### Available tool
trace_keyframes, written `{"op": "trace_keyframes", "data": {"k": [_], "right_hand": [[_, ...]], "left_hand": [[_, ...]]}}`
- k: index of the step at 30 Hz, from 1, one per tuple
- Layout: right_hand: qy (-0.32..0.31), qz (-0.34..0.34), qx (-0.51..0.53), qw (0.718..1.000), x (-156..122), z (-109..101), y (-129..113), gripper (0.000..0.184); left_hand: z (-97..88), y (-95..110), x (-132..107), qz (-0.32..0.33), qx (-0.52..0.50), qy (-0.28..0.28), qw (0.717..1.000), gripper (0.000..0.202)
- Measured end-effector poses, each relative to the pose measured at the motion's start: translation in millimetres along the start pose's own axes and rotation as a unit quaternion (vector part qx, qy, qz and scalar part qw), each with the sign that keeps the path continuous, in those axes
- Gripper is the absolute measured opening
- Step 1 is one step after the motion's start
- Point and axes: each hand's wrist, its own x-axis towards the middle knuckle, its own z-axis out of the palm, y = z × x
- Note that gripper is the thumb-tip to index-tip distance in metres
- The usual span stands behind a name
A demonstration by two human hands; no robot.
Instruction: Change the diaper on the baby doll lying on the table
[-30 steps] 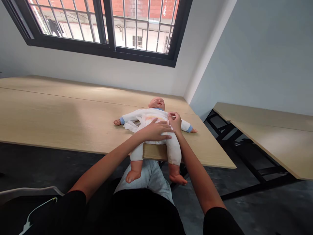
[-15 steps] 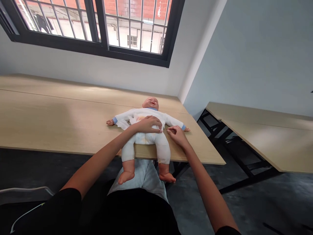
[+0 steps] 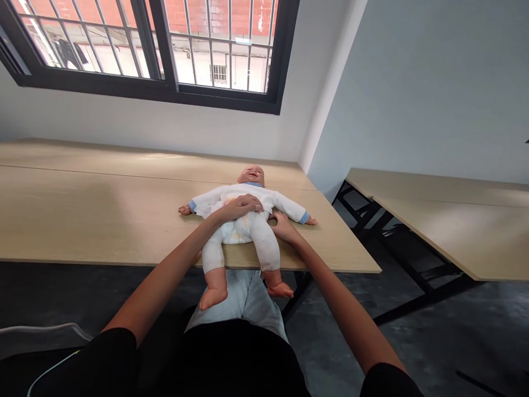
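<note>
A baby doll (image 3: 265, 243) in a white garment with blue cuffs lies on its back on a light wooden table (image 3: 103, 220). Its head points toward the window and its bare-footed legs hang over the near edge. My left hand (image 3: 242, 207) rests on the doll's belly, fingers curled into the white cloth. My right hand (image 3: 281, 223) is pressed against the doll's side, under its outstretched arm and beside its hip. Its fingertips are tucked out of sight against the body.
A barred black-framed window (image 3: 165, 49) is set in the far wall. A second wooden table (image 3: 446, 215) on black metal legs stands to the right, across a gap of dark floor. My knee in light jeans (image 3: 248, 300) is below the doll's feet.
My right hand went from the doll's chest to the tabletop, then in against the doll's side. My left hand's fingers curled on the belly. The view shifted slightly right.
</note>
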Motion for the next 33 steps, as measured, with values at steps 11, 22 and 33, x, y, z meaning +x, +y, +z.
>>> {"op": "trace_keyframes", "data": {"k": [11, 22, 33], "right_hand": [[0.062, 0.062, 0.003, 0.996, -11.3, -16.4, -2.9, 0.016], [0.055, 0.025, 0.032, 0.998, -8.4, -7.0, -0.7, 0.025], [0.025, 0.048, 0.085, 0.995, -11.5, -4.5, 3.9, 0.048]], "left_hand": [[1.2, -3.4, 0.1, -0.016, -0.048, 0.025, 0.998, 0.015], [0.8, -4.7, 0.5, -0.005, -0.052, 0.04, 0.998, 0.011], [-0.1, -10.4, 1.3, 0.029, -0.021, 0.014, 0.999, 0.024]]}}
